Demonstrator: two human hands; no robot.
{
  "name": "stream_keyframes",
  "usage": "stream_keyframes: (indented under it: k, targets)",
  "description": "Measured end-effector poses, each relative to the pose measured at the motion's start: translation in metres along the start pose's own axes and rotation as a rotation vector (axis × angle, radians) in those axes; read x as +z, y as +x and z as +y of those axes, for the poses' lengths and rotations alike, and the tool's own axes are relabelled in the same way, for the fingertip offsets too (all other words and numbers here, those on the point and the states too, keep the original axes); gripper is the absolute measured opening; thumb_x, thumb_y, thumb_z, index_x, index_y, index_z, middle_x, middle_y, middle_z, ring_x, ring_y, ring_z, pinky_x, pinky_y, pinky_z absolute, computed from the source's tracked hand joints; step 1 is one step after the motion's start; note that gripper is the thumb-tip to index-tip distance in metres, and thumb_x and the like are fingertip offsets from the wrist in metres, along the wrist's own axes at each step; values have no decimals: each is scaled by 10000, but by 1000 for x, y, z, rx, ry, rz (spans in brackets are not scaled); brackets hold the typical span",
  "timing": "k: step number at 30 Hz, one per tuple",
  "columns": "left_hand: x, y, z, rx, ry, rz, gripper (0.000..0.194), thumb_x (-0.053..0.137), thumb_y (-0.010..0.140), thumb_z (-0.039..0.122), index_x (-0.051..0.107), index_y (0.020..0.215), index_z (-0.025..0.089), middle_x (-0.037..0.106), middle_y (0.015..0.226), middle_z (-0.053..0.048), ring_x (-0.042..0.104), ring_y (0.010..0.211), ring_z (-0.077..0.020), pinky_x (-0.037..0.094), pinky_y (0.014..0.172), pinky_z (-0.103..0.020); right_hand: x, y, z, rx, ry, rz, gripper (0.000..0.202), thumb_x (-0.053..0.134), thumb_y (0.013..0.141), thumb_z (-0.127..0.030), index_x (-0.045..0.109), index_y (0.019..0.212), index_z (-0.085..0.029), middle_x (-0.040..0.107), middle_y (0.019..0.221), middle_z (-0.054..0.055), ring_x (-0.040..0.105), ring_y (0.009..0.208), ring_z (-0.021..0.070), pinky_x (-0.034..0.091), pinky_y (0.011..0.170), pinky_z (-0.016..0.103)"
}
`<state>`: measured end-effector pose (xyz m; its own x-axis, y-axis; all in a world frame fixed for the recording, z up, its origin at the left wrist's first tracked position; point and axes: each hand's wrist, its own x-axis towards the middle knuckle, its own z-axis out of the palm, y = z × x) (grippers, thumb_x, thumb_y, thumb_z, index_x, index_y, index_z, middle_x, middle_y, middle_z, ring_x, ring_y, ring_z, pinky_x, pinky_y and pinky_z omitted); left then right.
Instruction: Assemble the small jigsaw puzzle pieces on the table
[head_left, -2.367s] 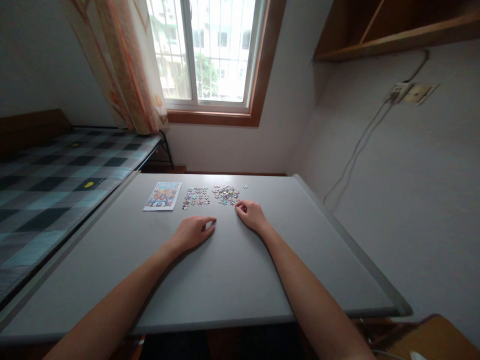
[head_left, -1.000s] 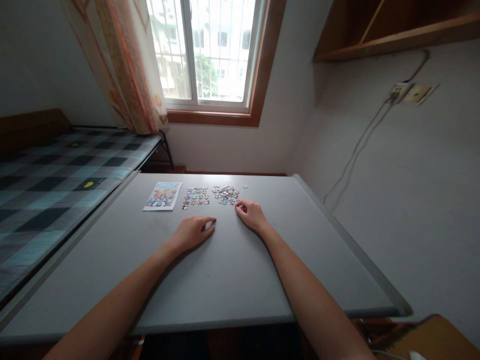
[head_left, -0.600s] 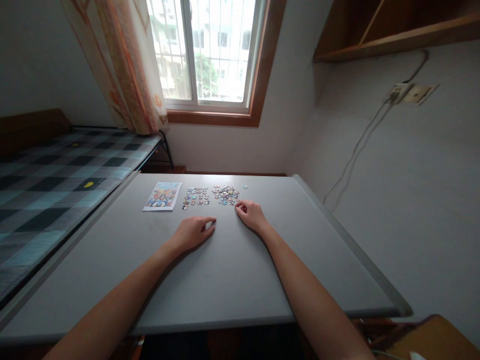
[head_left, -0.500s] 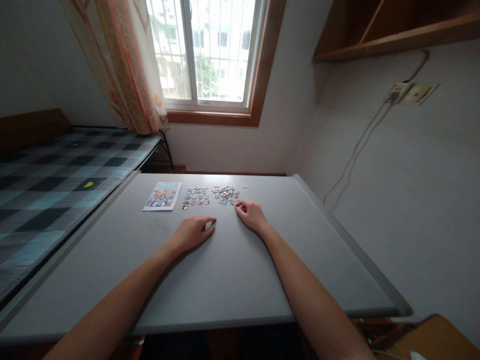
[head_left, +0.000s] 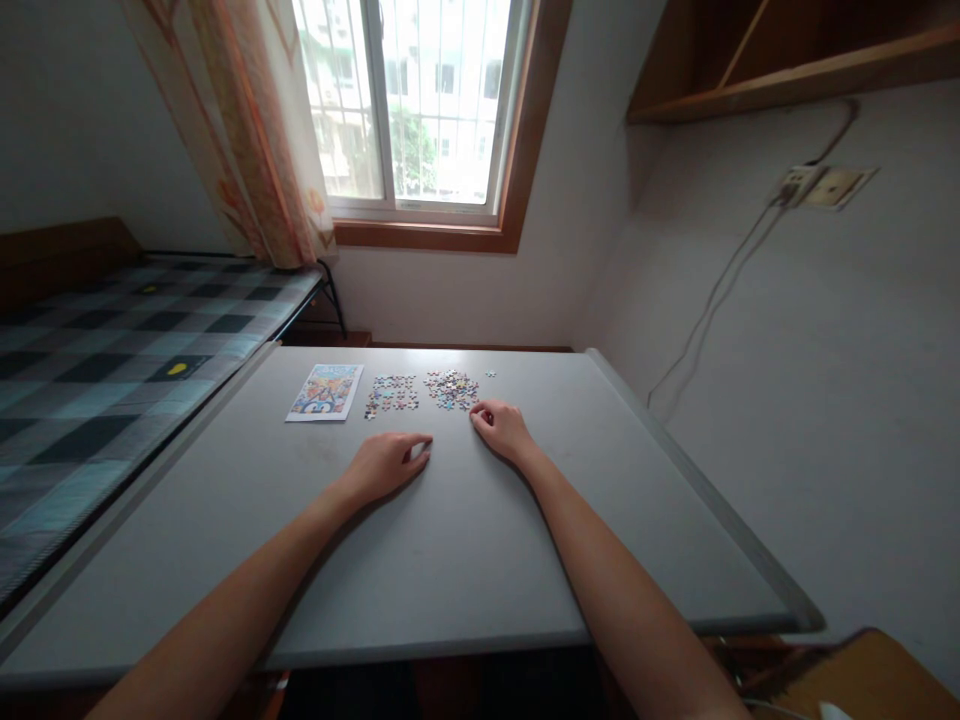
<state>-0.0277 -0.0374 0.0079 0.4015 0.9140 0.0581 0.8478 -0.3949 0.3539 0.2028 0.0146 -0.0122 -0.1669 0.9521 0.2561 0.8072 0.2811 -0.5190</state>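
My left hand [head_left: 384, 465] rests on the grey-white table [head_left: 435, 570], its thumb and index finger apart with nothing between them. Beside the lower right edge of a loose pile of puzzle pieces [head_left: 450, 388] lies my right hand [head_left: 502, 428], fingers curled and fingertips close together; whether they hold a piece is too small to tell. Left of the pile, more puzzle pieces [head_left: 395, 393] are laid out in rough rows. A colourful printed picture sheet [head_left: 325, 392] lies further left. One single piece [head_left: 490, 373] sits apart, right of the pile.
A bed with a checked cover [head_left: 150, 340] stands along the left. Behind the table are a window [head_left: 442, 100] and a patterned curtain [head_left: 255, 130]. On the right wall, a cable [head_left: 705, 310] hangs from a socket [head_left: 832, 187] below a wooden shelf [head_left: 795, 75].
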Motion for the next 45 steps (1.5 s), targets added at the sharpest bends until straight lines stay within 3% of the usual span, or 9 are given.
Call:
stream_keyframes:
  k: [45]
  targets:
    - [1,0,-1,10,10,4,369,452,877,419,639,1162,279,659,743,-10,556,627,-125,333,580,-226,1,0,1,-12,4,14,167,520,808,-258,682,828,-225,655,730,-5,565,720,145,354,721,258]
